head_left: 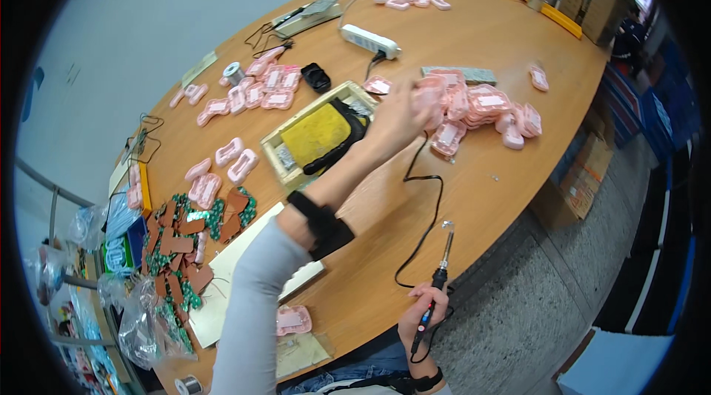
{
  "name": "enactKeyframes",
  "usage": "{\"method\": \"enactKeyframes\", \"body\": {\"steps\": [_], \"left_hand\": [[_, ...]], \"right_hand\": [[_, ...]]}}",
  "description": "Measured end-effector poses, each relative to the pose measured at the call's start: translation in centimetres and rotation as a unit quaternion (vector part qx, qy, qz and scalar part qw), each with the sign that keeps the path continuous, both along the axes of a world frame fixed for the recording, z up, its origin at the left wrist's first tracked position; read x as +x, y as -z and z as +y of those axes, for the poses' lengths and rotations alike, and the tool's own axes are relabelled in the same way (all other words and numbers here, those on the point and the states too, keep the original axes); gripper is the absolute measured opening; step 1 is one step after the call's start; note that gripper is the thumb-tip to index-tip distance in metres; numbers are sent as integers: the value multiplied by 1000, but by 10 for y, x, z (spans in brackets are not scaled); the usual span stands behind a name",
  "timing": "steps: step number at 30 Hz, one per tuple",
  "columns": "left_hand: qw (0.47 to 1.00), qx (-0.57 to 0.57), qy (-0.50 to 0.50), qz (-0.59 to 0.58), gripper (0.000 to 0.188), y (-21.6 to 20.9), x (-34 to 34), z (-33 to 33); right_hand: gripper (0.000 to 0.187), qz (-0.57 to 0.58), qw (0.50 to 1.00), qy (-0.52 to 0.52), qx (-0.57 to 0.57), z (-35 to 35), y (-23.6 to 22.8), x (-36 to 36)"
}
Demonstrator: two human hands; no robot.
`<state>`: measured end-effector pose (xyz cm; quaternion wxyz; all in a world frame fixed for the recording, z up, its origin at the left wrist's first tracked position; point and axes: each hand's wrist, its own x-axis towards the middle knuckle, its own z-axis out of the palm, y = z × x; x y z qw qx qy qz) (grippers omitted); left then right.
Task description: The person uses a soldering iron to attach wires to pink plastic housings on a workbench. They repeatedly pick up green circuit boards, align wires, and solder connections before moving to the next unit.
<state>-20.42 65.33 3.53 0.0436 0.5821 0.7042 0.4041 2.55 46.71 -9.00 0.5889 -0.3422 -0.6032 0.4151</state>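
Note:
My left hand point(400, 115) reaches across the table to the right-hand pile of pink plastic casings point(489, 101). Its fingers are closed on the edge of one pink casing point(429, 93), which is blurred like the hand. Near the front edge, my right hand point(422, 313) grips a soldering iron point(440, 276) by its black handle. The iron's metal tip points up and away over the table, and its black cord point(442, 191) curls across the wood. Beneath my left forearm lies a cream tray point(270, 149) with a yellow sponge point(315, 137) and a black cloth-like strip.
More pink casings point(278, 87) lie at left and far back. A white power strip point(366, 40), solder spool point(233, 73) and second iron stand point(307, 17) occupy the back. Brown and green circuit boards point(178, 243) heap at left, beside a white board point(229, 276). The table's right edge curves toward cardboard boxes point(581, 180).

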Motion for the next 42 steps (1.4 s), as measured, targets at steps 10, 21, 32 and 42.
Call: {"method": "enactKeyframes", "body": {"steps": [10,21,32,42], "left_hand": [[986,47,-157,43,34,23,-189,-150],[975,-94,-185,79,35,81,-219,-250],[965,-167,-129,154,67,91,-333,-269],[976,-156,-128,84,72,60,-363,-327]], "right_hand": [[15,-24,999,27,-16,1,-8,-1],[17,-50,996,64,-32,-3,-11,-10],[17,-48,994,87,-51,-5,-11,-15],[20,-91,988,114,-40,-5,-20,-18]]}}
